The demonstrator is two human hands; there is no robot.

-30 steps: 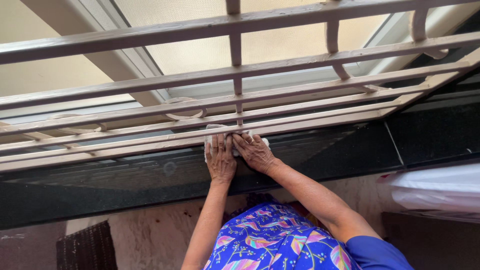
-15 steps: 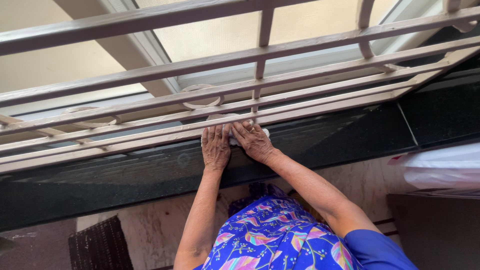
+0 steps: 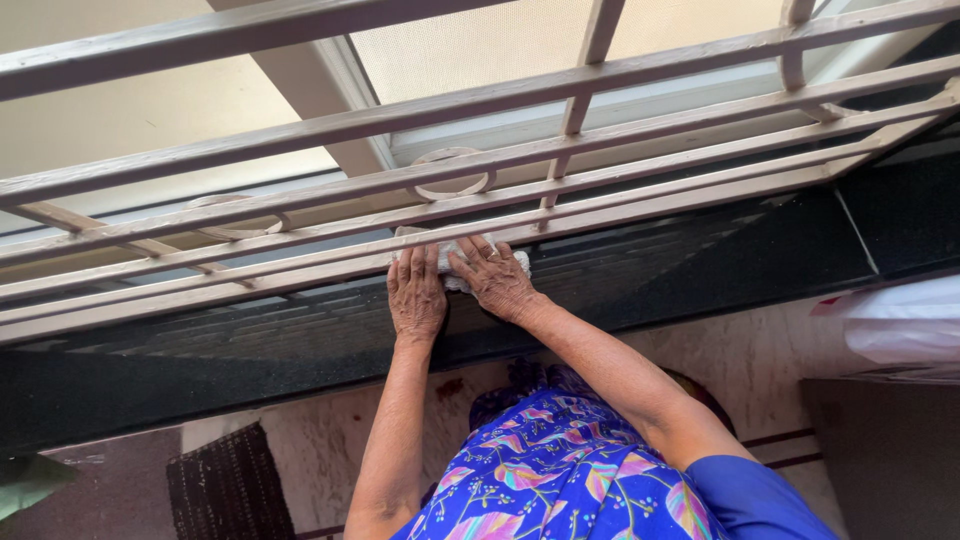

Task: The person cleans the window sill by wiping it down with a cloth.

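Both of my hands press a white cloth (image 3: 455, 262) against the lowest bar of a pale metal window grille (image 3: 640, 205), just above a dark stone sill (image 3: 700, 270). My left hand (image 3: 415, 295) lies flat with its fingers over the cloth's left part. My right hand (image 3: 497, 280) covers the cloth's right part, fingers pointing up-left. Most of the cloth is hidden under the hands. My blue floral garment (image 3: 560, 480) fills the lower middle.
The grille has horizontal bars, ring ornaments (image 3: 452, 172) and short uprights, with window glass behind. Below the sill is a marbled wall or floor, a dark woven mat (image 3: 228, 485) at lower left and a white plastic bag (image 3: 900, 325) at right.
The hands and cloth stay on the same bar, with small wiping shifts. The camera view has drifted, so the grille and hands appear a little lower and to the right.
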